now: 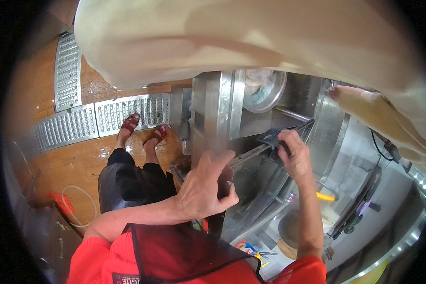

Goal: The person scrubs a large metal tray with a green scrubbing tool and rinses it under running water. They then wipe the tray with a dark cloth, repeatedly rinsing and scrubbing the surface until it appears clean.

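My right hand [294, 153] grips a dark, crumpled rag [269, 137] and presses it on the narrow metal rim [249, 156] of a stainless steel unit. To its left, my left hand [207, 184] has thumb and fingers around a dark reddish-brown, flat-sided piece [225, 181]; what that piece belongs to is hidden. Beyond both hands, a round metal basin [283, 93] holds cloudy, sudsy water and something whitish. The basin stands inside a steel sink [257, 122]. Large pale cloth-like material [213, 39] covers the top of the view.
Wet wood-look floor with metal drain grates [131, 110] lies at left, under my red sandals [129, 122]. A loose hose [94, 198] lies near an orange mesh bag [61, 202]. At right are a yellow-wrapped handle [325, 196], a round dark pan [289, 229] and a steel edge [408, 245].
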### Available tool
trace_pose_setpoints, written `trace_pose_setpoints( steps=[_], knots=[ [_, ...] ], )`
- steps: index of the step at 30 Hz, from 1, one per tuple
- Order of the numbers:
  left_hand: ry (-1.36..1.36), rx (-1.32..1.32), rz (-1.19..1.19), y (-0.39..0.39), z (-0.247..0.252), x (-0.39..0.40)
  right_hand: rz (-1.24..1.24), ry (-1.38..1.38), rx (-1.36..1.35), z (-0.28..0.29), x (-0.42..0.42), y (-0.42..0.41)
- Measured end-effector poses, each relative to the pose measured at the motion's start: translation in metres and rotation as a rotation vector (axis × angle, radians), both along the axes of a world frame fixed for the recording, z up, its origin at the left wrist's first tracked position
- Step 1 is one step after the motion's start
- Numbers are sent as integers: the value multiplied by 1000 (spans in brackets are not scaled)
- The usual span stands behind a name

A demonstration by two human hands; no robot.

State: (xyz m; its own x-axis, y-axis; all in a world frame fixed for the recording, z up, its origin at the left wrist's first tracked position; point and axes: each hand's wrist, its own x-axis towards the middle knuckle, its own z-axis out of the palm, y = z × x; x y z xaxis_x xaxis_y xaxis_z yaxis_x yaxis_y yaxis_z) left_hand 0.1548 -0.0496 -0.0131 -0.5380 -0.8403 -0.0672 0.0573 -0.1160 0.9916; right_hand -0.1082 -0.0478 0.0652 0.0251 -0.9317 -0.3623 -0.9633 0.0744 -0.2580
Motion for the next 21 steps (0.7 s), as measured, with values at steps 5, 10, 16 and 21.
trace_pose_setpoints(
  steps=[5,10,16,21],
  knots=[
    [41,41,10,1,6,0,-94,160,-108,-10,-70,16],
    [-5,-99,35,0,-8,-5,-180,135,-158,-27,-73,31],
    [5,-56,42,3,-12,-4,-221,70,-122,-19,9,54],
    [-24,9,22,2,-12,-2,-449,183,-97,-27,-36,97]
  ],
)
